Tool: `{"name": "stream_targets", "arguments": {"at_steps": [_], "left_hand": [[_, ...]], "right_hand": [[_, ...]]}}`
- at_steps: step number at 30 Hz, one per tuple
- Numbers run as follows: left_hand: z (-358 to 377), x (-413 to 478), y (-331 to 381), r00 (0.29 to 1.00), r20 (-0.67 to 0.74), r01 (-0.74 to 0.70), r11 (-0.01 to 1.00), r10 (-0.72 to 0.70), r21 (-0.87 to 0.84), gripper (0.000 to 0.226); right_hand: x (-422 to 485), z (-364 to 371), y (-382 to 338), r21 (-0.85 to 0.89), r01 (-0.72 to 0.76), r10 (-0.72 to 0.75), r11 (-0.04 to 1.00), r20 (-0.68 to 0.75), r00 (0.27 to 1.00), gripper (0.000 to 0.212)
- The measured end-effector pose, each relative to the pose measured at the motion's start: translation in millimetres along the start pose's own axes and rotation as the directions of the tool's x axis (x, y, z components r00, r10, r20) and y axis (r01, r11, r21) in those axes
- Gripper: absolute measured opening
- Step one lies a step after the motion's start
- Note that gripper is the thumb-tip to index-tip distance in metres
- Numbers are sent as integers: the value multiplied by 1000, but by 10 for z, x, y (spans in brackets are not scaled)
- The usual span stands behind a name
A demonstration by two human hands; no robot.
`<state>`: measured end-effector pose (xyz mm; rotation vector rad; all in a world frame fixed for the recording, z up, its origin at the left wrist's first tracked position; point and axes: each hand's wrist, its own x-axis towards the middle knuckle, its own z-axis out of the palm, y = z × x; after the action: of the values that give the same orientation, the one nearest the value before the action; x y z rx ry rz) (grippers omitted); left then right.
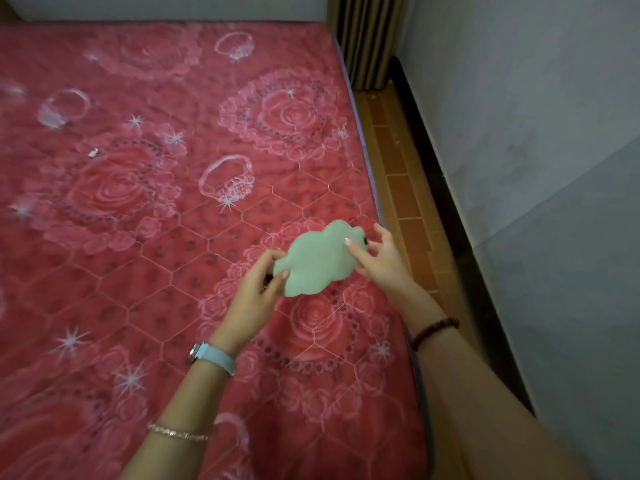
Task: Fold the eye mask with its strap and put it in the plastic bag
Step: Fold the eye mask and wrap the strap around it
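A pale green eye mask [320,259] with a wavy, cloud-like outline is held in the air above the right side of the bed. My left hand [258,294] pinches its lower left end between thumb and fingers. At the mask's upper right end, my right hand [379,256] grips with the index finger laid across the front and the other fingers spread. A small dark piece of the strap shows at each end, by the fingers; the strap's remainder is hidden behind the mask. No plastic bag is in view.
Under the hands lies a red mattress [156,237] with a rose and ring print. Its right edge borders a strip of orange tiled floor [408,188] and a grey wall [536,133]. A striped curtain [367,39] hangs at the far corner. A small white scrap [92,153] lies on the bed.
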<state>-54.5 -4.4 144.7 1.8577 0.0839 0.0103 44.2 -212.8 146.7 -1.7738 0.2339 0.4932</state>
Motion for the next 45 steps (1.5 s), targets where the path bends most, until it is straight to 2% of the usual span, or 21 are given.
{"name": "stream_targets", "arguments": {"at_steps": [3, 6, 11, 15, 19, 23, 26, 28, 32, 34, 36, 41, 45], "left_hand": [[-198, -267, 544, 999, 11, 35, 997, -34, -73, 22], [-434, -509, 1049, 998, -25, 61, 996, -62, -61, 26], [-862, -888, 1802, 996, -56, 69, 996, -72, -52, 32], [-1034, -1239, 2272, 993, -78, 90, 995, -93, -42, 29], [-1085, -1603, 2585, 988, -124, 95, 995, -96, -18, 24], [-1073, -1977, 2858, 986, -143, 83, 996, -86, -25, 18], [-1023, -2225, 3022, 974, -201, 96, 993, -107, -67, 18], [-958, -2350, 3093, 955, -260, 129, 989, -144, -75, 18], [-797, -2489, 3261, 939, -300, 149, 985, -169, -88, 22], [-740, -2519, 3363, 948, -274, 131, 983, -163, -131, 21], [-713, -2530, 3447, 960, -244, 108, 985, -139, -137, 21], [-700, -2511, 3645, 975, -192, 81, 983, -113, -167, 14], [-720, -2484, 3749, 966, -153, 151, 932, -210, -329, 39]], "right_hand": [[-469, -67, -369, 7, -19, 19, 1000, 57, 998, 71], [-953, -166, -757, 17, 2, -4, 1000, 88, 996, 46], [-1794, -335, -1436, 51, 93, -98, 994, 100, 990, 29], [-2450, -317, -1810, 67, 129, -137, 989, 122, 983, 22], [-3011, -295, -1969, 66, 141, -145, 988, 47, 988, 26], [-3490, -311, -2040, 143, 126, -132, 982, 30, 991, 28], [-3785, -317, -2089, 29, 210, -210, 977, -30, 977, 23], [-3946, -281, -2112, -88, 337, -345, 937, -97, 934, 20], [-4223, -122, -2149, -165, 582, -604, 796, -150, 783, 18], [-4292, -67, -2161, -259, 649, -691, 715, -121, 713, 16], [-4326, -45, -2171, -334, 667, -724, 666, -72, 686, 13], [-4334, -67, -2186, -359, 671, -706, 649, 44, 707, 23], [-4308, -83, -2180, -360, 667, -676, 653, 122, 727, 37]]}}
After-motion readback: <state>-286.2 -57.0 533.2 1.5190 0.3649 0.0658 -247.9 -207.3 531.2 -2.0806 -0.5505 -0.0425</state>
